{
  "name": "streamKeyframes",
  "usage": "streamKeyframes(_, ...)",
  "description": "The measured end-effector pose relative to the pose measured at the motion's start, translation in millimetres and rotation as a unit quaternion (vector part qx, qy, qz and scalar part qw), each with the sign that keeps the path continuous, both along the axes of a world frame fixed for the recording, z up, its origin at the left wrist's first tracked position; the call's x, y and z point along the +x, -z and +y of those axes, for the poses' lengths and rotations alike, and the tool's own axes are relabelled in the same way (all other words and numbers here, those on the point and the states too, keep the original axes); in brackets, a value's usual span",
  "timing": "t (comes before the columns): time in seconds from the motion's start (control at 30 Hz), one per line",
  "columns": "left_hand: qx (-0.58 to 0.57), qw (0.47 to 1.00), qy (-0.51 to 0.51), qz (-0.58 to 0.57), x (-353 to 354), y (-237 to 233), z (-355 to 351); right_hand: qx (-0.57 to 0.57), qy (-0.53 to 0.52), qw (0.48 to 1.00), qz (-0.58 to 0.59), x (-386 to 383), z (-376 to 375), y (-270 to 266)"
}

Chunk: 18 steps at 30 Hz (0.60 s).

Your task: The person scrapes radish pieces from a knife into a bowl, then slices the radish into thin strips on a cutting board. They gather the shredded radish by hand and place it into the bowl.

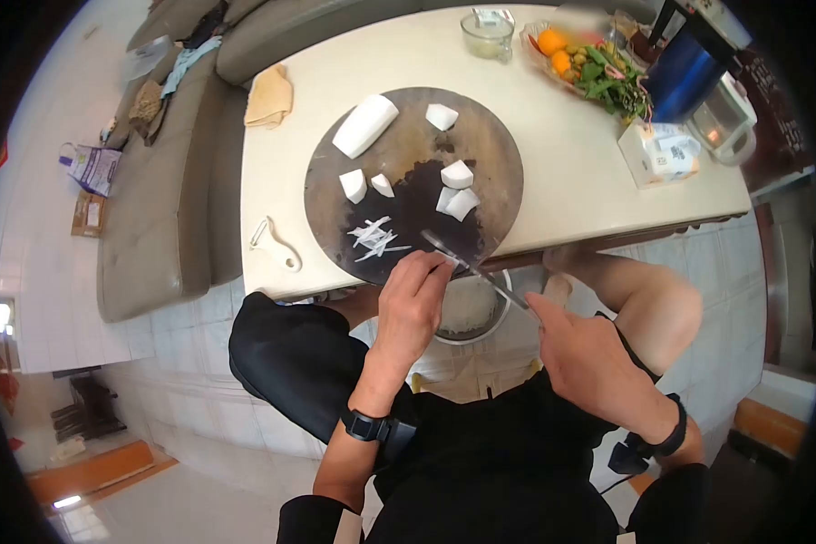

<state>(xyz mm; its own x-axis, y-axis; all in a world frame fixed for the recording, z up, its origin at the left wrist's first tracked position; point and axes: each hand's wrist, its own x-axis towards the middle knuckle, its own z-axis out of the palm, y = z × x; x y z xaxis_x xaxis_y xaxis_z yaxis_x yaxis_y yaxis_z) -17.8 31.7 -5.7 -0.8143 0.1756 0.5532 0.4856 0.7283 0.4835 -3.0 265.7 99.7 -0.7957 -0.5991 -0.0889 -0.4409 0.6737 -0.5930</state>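
Observation:
My right hand is wrapped round the handle of a knife, its blade slanting up and left over the board's near edge. My left hand is closed, fingertips pressed on a small piece of white radish beside the blade; the fingers partly hide it. Thin white radish strips lie in a loose heap on the round cutting board, left of the blade. Farther back are a large peeled radish length and several cut chunks.
A white peeler and a folded tan cloth lie left of the board. Below the table edge is a round bowl with pale contents. A glass cup, fruit bowl, blue kettle and carton stand at right.

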Motion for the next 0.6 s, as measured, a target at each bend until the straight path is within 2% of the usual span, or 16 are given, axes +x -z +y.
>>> streamKeyframes(0.03,-0.010,1.000,-0.008,-0.004,2,-1,1,0.000,0.005,1.000,-0.011,-2,-1,-3)
streamKeyframes(0.1,-0.020,1.000,-0.013,-0.016,5,-1,0,0.040,-0.057,0.997,-0.036,-8,-3,-8)
streamKeyframes(0.23,-0.027,1.000,0.003,-0.013,2,4,-4,0.071,-0.062,0.992,-0.089,-15,-6,-8)
streamKeyframes(0.6,-0.023,0.999,0.007,-0.032,3,5,-8,0.118,-0.094,0.981,-0.118,-30,-17,-6)
